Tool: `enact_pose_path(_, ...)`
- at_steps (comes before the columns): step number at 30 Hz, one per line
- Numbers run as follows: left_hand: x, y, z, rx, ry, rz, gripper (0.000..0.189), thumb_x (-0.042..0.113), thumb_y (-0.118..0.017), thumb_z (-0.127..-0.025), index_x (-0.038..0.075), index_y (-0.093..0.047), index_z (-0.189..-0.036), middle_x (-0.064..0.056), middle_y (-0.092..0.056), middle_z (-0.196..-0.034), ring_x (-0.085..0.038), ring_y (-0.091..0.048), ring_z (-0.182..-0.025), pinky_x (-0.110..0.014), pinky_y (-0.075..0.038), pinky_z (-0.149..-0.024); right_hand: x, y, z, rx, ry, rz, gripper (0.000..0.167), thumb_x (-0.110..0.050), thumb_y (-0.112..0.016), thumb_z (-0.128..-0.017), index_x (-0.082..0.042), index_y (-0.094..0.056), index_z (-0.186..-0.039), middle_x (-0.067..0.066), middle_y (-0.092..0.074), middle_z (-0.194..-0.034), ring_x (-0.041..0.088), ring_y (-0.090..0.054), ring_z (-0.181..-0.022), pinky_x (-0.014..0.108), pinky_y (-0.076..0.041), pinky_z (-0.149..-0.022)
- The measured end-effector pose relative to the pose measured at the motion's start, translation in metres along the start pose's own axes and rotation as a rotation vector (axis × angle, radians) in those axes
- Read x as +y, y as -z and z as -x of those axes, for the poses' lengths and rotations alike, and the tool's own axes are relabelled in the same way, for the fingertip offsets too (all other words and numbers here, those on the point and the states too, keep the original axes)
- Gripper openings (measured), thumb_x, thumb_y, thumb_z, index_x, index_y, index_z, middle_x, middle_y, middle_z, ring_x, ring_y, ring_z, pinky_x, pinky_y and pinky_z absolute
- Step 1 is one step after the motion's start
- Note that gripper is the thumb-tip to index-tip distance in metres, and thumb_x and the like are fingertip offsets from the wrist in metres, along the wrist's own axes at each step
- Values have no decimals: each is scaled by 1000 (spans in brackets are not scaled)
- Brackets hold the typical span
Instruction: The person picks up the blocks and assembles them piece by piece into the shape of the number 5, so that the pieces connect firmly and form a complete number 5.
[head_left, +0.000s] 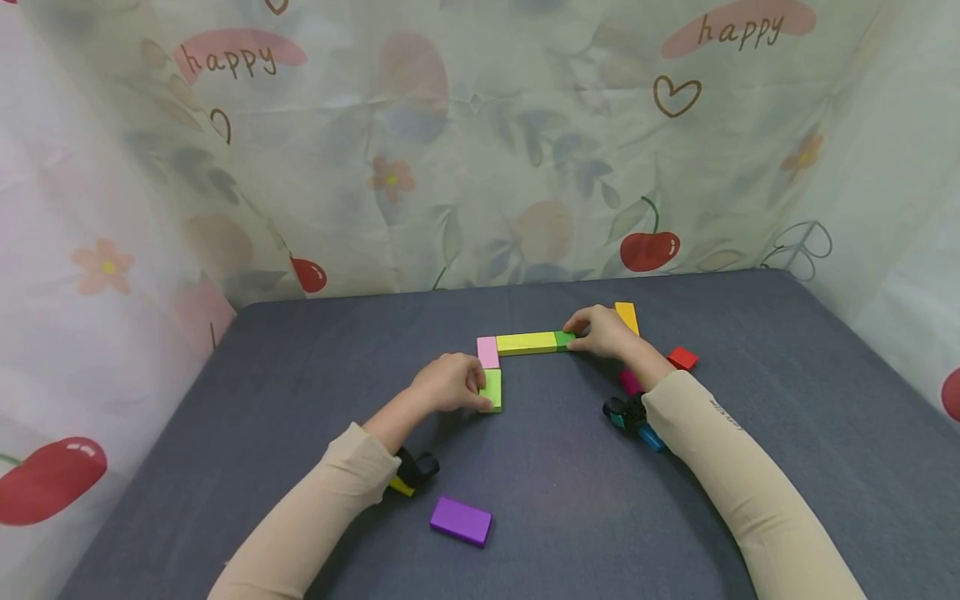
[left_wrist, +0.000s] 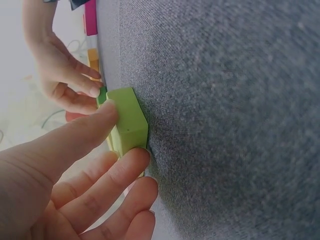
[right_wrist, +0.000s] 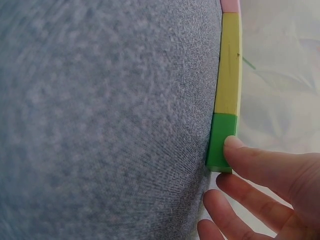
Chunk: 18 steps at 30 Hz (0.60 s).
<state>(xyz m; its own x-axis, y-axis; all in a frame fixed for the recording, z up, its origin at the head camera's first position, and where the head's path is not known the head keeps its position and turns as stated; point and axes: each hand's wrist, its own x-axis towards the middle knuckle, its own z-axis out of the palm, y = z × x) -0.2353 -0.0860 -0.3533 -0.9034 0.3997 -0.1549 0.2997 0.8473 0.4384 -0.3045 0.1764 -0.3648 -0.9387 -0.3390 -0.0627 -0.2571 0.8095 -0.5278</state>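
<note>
A row of wooden blocks forms a corner on the grey cloth. A lime green block (head_left: 492,402) is at the near end, a pink block (head_left: 488,352) above it, then a long yellow block (head_left: 527,343) running right to a green block (head_left: 562,342). My left hand (head_left: 452,383) pinches the lime block; in the left wrist view the thumb lies on that lime block (left_wrist: 132,114) and a finger meets its end. With thumb and index finger, my right hand (head_left: 604,332) grips the outer end of the green block (right_wrist: 221,140), which touches the yellow one.
An orange block (head_left: 627,317) lies behind the right hand, a red block (head_left: 683,359) right of that forearm. Magenta (head_left: 630,382) and blue (head_left: 651,437) blocks show partly under the right arm. A purple block (head_left: 461,520) lies near the front; a yellow piece (head_left: 403,486) peeks from beneath the left wrist.
</note>
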Motion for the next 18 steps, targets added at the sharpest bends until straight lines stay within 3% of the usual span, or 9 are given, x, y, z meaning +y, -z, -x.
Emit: enact_pose_path(18, 3, -2, 0, 14, 17, -30, 27, 29, -80, -73, 10, -65, -84, 1, -61, -70, -9, -51, -61, -20, -36, -54, 0, 0, 0, -7, -9, -1, 31, -9, -66, -86, 3, -63, -114, 22, -63, -113, 33, -58, -104, 44, -48, -91)
